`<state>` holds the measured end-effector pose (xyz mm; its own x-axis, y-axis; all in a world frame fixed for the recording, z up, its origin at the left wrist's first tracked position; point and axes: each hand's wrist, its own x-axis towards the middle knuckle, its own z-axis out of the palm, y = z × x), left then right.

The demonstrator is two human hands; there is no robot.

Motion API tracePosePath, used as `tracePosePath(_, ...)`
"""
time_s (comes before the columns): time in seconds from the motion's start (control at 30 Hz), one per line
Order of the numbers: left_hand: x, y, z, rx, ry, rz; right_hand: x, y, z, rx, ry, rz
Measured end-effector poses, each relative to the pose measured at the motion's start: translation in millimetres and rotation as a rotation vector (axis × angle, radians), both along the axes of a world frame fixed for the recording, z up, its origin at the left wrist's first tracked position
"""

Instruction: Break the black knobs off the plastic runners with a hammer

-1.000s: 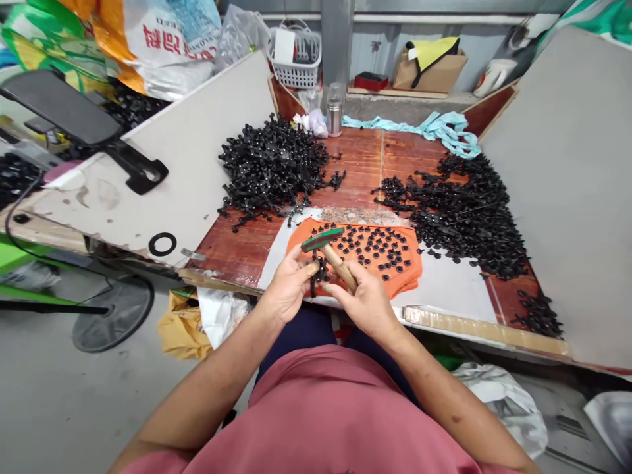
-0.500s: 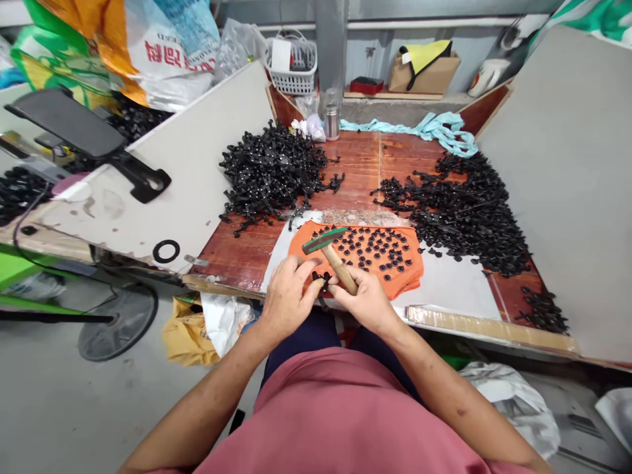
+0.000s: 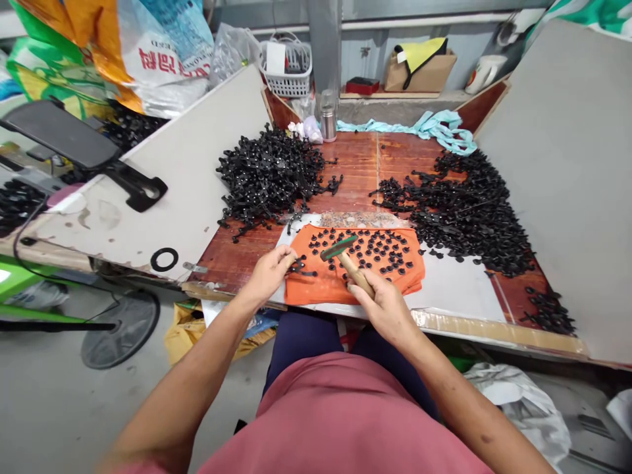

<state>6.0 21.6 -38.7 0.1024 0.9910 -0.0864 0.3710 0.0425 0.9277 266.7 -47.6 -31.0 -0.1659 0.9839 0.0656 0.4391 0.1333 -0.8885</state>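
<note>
My right hand (image 3: pixel 382 299) is wrapped round the wooden handle of a hammer (image 3: pixel 356 271), its green-edged head tilted above the orange cloth (image 3: pixel 316 289). Thumb and fingers of my left hand (image 3: pixel 272 268) pinch a small black plastic piece with knobbed arms (image 3: pixel 302 266) at the cloth's left side. Scattered over the cloth are several small black round caps (image 3: pixel 382 250), each with a little stem. Some of the caps are hidden behind the hammer and my right hand.
A heap of black plastic pieces (image 3: pixel 266 174) lies at the left, a larger pile (image 3: pixel 469 210) at the right. Grey boards flank the reddish table (image 3: pixel 355 164). A steel flask (image 3: pixel 328 122) and a light-blue cloth strip (image 3: pixel 439 128) lie along the back. A black ring (image 3: pixel 164 250) rests on the left board.
My left hand has moved left, away from my right hand, with the black piece in its fingers. My right hand has shifted slightly right with the hammer.
</note>
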Motion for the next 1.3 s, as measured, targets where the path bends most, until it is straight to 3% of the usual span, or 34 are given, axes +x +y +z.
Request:
tracePosePath(0.13,-2.7,29.3,-9.5,-0.026,-0.101,0.003,13.2,-15.4,-3.4,-0.068,-0.131,0.032)
tracePosePath(0.37,4.3,45.4,-17.1,0.032,0.050,-0.040,18.2,-29.5,-7.4,-0.142,-0.226,0.064)
tracePosePath(0.83,10.1,54.0,-28.5,0.073,0.226,-0.096,16.9,-28.9,-10.1,-0.168,-0.261,0.086)
tracePosePath(1.3,14.9,52.8,-28.7,0.018,0.061,-0.026,20.2,-23.3,0.3,-0.148,-0.280,0.079)
